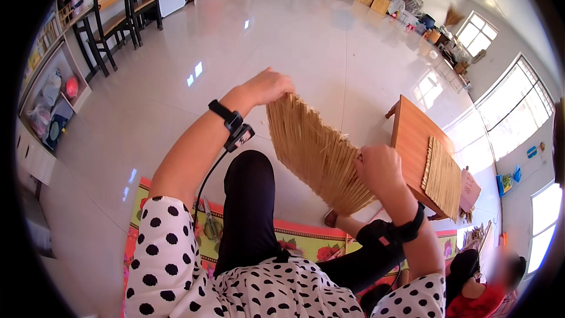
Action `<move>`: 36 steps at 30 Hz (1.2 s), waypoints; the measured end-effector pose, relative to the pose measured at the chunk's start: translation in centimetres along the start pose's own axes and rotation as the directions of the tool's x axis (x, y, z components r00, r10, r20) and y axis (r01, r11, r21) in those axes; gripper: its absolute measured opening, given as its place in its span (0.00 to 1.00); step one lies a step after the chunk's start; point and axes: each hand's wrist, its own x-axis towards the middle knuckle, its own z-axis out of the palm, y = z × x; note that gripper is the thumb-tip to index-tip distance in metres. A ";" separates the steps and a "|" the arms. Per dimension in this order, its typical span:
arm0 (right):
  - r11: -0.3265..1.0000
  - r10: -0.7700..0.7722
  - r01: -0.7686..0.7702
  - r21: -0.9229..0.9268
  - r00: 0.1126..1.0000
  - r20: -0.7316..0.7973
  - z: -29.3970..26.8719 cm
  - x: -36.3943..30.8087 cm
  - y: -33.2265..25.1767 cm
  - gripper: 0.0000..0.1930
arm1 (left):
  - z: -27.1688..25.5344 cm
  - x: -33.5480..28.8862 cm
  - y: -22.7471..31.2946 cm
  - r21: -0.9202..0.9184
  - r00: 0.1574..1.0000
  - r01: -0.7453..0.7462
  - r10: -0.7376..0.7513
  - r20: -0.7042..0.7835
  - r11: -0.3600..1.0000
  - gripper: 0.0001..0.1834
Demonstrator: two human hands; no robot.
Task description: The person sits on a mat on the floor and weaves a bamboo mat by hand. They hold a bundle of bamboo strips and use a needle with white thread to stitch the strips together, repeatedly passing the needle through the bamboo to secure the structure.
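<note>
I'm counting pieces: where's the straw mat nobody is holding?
In the head view, that straw mat lies on the wooden table, to the right of the right hand.

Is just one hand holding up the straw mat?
No, the left hand and right hand both grip the mat.

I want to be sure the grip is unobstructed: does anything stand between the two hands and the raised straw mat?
Nothing visible does. The left hand grips the straw mat near its upper-left corner, the right hand at its right side. The wooden table is farther right, not between them.
</note>
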 end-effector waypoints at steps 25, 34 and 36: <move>0.671 0.091 -0.082 0.737 0.995 0.028 6.5 -12.9 -5.7 0.24 | -4.6 0.9 16.4 0.334 0.787 -0.555 0.611 -0.086 0.762 0.03; 0.636 0.185 0.011 0.771 0.968 -0.166 8.5 -12.6 -6.7 0.08 | -4.4 -2.9 20.1 -0.119 0.819 -0.352 0.244 -0.519 0.929 0.05; 0.623 0.183 0.001 0.782 0.972 -0.147 8.7 -12.8 -6.7 0.07 | -3.6 -5.5 20.7 -0.349 0.958 -0.184 0.088 -0.273 0.919 0.04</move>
